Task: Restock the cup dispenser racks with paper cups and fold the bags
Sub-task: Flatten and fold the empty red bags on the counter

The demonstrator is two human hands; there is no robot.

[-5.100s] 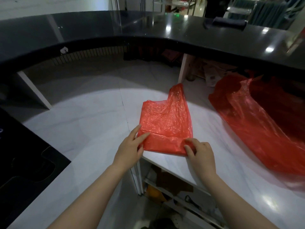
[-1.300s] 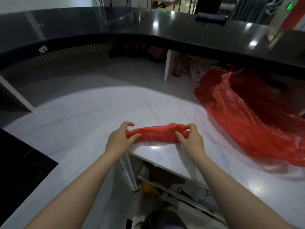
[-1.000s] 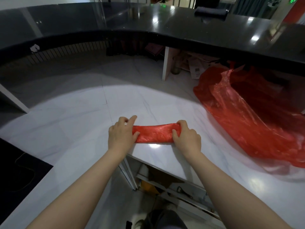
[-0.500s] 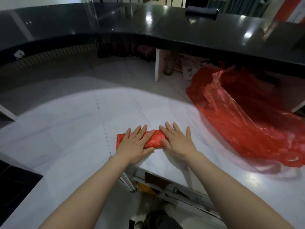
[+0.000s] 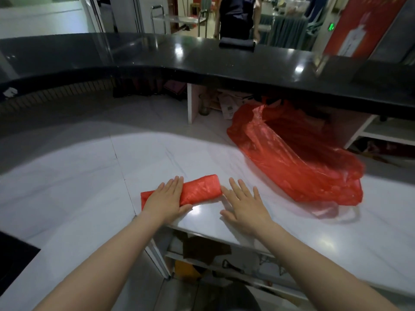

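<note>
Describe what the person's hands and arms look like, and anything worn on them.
Both arms are bare from the bottom edge of the view to the wrists, with no sleeve showing. The left hand and right hand wear no gloves, and no rings, watch or bracelet can be seen. The nails look short and unpainted. No markings show.

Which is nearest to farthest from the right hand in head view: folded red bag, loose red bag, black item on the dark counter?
From the right hand:
1. Folded red bag, just to its left, by the fingertips.
2. Loose red bag, to its right, further back.
3. Black item, far back on the dark counter.
</note>
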